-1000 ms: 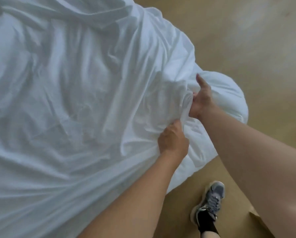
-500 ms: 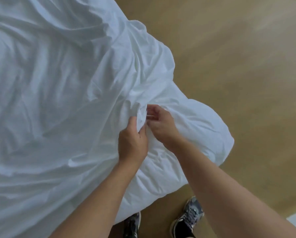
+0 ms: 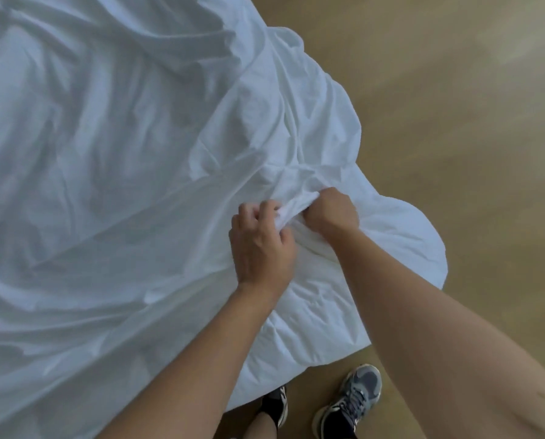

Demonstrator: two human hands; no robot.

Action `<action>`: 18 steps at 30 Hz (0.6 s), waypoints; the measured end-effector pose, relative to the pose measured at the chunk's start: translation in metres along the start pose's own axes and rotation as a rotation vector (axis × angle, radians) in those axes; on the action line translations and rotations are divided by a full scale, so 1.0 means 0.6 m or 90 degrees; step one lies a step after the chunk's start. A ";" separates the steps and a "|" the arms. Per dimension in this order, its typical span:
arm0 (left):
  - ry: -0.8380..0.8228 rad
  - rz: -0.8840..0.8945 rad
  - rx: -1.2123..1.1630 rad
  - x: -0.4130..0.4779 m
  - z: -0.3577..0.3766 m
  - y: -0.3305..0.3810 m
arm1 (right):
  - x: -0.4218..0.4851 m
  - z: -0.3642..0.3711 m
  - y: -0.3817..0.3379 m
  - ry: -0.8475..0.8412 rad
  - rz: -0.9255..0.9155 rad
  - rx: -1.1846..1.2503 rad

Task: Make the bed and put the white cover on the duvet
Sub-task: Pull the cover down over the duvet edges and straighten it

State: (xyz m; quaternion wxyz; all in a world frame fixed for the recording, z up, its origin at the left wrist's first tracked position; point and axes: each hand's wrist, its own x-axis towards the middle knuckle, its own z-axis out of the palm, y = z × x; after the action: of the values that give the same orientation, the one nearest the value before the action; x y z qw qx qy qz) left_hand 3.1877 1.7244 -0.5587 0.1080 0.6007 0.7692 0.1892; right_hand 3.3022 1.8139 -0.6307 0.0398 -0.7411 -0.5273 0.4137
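Both hands meet on one bunched ridge of the white cover (image 3: 122, 153). The left hand (image 3: 261, 245) pinches it with curled fingers and thumb. The right hand (image 3: 331, 213) is fisted round the same gather just beside it, knuckles up. The cover lies spread and heavily creased across the left of the view. Below the hands the duvet (image 3: 312, 327) shows as a puffier, quilted corner bulging out past the cover, above the floor (image 3: 454, 122) and the person's shoes (image 3: 353, 397).

The cover looks thin, light and limp, likely to slip through a loose grip and fold over on itself. The duvet looks soft and bulky and would probably drag. A corner or hem seems the best hold, pinching cover and filling together through the cloth.

Whether the fingers hold the cover alone or the duvet too, I cannot tell. The cover's opening is not visible, the bed beneath is wholly hidden, and white on white blurs where one layer ends.
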 end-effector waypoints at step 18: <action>-0.197 -0.429 -0.499 -0.038 0.114 0.062 | -0.011 -0.060 0.063 -0.169 -0.107 -0.194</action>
State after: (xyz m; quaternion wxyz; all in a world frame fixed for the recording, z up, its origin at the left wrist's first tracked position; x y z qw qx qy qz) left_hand 3.2533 1.7210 -0.6062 0.4906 0.2563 0.7663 0.3261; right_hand 3.3535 1.8054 -0.6223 -0.1083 -0.6306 -0.6445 0.4185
